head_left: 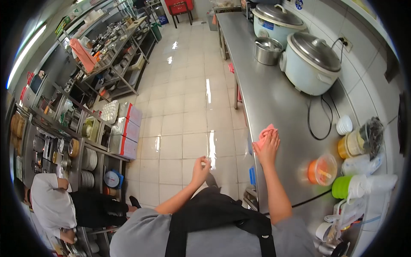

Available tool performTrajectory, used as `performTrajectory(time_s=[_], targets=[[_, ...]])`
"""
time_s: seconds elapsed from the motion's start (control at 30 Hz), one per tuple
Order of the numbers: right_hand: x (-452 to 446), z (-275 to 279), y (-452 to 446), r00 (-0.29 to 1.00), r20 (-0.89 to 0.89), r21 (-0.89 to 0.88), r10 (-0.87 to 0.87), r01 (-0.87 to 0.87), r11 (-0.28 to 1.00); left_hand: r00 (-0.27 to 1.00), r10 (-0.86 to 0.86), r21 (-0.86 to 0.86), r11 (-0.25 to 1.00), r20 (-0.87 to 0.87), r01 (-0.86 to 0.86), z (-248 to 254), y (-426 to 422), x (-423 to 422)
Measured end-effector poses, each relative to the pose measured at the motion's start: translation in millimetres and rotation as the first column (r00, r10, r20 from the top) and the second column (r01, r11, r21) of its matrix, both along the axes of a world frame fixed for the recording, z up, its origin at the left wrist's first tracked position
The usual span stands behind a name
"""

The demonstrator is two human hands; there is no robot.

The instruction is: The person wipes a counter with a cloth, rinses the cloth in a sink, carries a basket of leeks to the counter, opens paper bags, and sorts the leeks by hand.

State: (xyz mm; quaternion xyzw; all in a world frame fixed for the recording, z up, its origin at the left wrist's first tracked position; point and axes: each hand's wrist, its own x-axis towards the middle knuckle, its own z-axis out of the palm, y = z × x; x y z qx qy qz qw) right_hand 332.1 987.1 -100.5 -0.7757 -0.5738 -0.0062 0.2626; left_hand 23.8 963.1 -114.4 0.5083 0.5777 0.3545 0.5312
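My right hand [268, 146] presses a pink cloth [266, 132] against the stainless steel counter [280, 107], close to its left edge. The cloth is bunched under the palm and fingers. Over the tiled floor, my left hand [201, 169] hangs in the air in front of my apron, its fingers curled. Whether anything sits inside those fingers is hidden. To the right of the cloth stands a clear tub with orange contents [322, 170]. A black cord [319, 138] lies looped on the counter beyond it.
Two large rice cookers [310, 66] and a lidded steel pot [268, 50] stand farther along the counter. Stacked cups [364, 186] and containers line the wall side. At the left, a person in a white shirt [53, 201] works by shelves; boxes [128, 130] stand on the floor.
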Motion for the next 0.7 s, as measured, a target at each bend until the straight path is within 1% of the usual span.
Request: performTrajectory(time_s=[0.07,0.1,0.13,0.17,0.2,0.23,0.27,0.3,0.33,0.37,0.4,0.43,0.47,0.5,0.53,0.57,0.6,0.63,0.67,0.7], targets=[[-14,-11,45,0.999,0.027,0.025,0.024,-0.025,0.999,0.997,0.045,0.081,0.996,-0.061,-0.040,-11,16,-26],[-24,-18,69,0.997,0.011,0.058,0.083,-0.083,0.995,0.993,0.044,0.153,0.988,-0.113,-0.026,-8,28,-35],[-32,-24,89,0.990,-0.003,0.094,0.141,-0.140,0.986,0.992,0.046,0.157,0.987,-0.113,-0.028,-5,42,-42],[-44,-25,105,0.979,0.020,0.137,0.202,-0.203,0.969,0.993,0.021,0.191,0.982,-0.120,0.003,3,57,-47],[-63,-24,112,0.980,0.016,0.143,0.200,-0.200,0.969,0.991,-0.007,0.226,0.973,-0.131,0.037,12,71,-54],[-84,-25,115,0.912,-0.312,0.095,0.265,-0.248,0.964,0.991,-0.012,0.235,0.971,-0.133,0.043,20,85,-58],[-104,-23,121,0.744,-0.605,0.068,0.286,-0.309,0.949,0.987,-0.044,0.305,0.948,-0.157,0.090,29,100,-61],[-119,-12,122,0.746,-0.601,0.076,0.287,-0.304,0.950,0.981,-0.072,0.371,0.918,-0.181,0.136,35,116,-65],[-129,6,116,0.651,-0.729,0.146,0.212,-0.155,0.977,0.982,-0.073,0.375,0.917,-0.174,0.134,39,132,-68],[-135,16,112,0.523,-0.839,0.181,0.152,0.005,0.983,0.968,-0.073,0.389,0.906,-0.239,0.164,43,146,-72],[-128,19,109,0.419,-0.896,0.189,0.149,0.057,0.980,0.949,-0.074,0.395,0.897,-0.307,0.198,45,155,-78],[-112,26,105,0.424,-0.890,0.231,0.166,0.105,0.967,0.949,-0.080,0.387,0.900,-0.306,0.201,42,163,-82],[-98,38,102,0.432,-0.883,0.272,0.184,0.151,0.951,0.975,-0.091,0.327,0.932,-0.202,0.154,37,174,-85],[-77,47,97,0.669,-0.735,0.276,0.108,0.150,0.949,0.990,-0.096,0.261,0.958,-0.098,0.119,35,186,-87],[-57,55,93,0.847,-0.531,0.272,-0.012,0.184,0.944,0.988,-0.118,0.256,0.956,-0.103,0.141,36,196,-87],[-31,45,83,0.969,-0.130,0.180,-0.208,0.230,0.956,0.997,-0.074,0.132,0.989,0.001,0.073,36,201,-85],[-19,39,80,0.961,-0.132,0.164,-0.244,0.264,0.951,0.995,-0.020,-0.008,1.000,0.095,0.020,33,205,-82],[-9,36,81,0.927,-0.033,-0.011,-0.374,0.374,0.927,0.994,-0.053,-0.022,0.998,0.091,0.055,27,211,-82],[-1,31,84,0.878,0.085,-0.173,-0.472,0.479,0.861,0.996,-0.045,-0.078,0.996,0.079,0.052,16,218,-81],[4,18,93,0.867,0.087,-0.180,-0.490,0.498,0.848,0.997,-0.032,-0.128,0.991,0.067,0.040,11,228,-78]])
